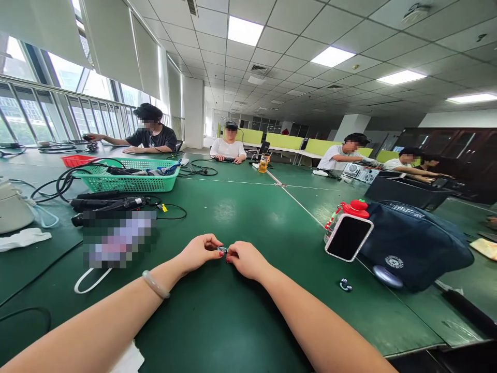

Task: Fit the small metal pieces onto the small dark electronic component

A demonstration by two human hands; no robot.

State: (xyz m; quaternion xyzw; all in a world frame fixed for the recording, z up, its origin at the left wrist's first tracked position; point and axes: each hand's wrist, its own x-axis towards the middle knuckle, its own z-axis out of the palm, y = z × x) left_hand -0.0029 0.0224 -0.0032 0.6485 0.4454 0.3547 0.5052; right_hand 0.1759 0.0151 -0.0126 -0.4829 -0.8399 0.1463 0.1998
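Note:
Over the green tabletop, my two hands meet fingertip to fingertip. A small, thin piece with a greenish-grey pattern, like a tiny circuit board, shows between them. My left hand, with a pale bangle on the wrist, pinches it between thumb and fingers. My right hand is closed at its right end, thumb and fingertips pressed together on it. Fingers cover much of the piece, so its full shape is hidden. Both forearms reach in from the bottom of the head view.
On the left stand a green basket of cables, black tube-like devices and a blurred-out pouch. To the right are a phone, a red-lidded bottle, a navy bag and earbuds. Several people sit around the table.

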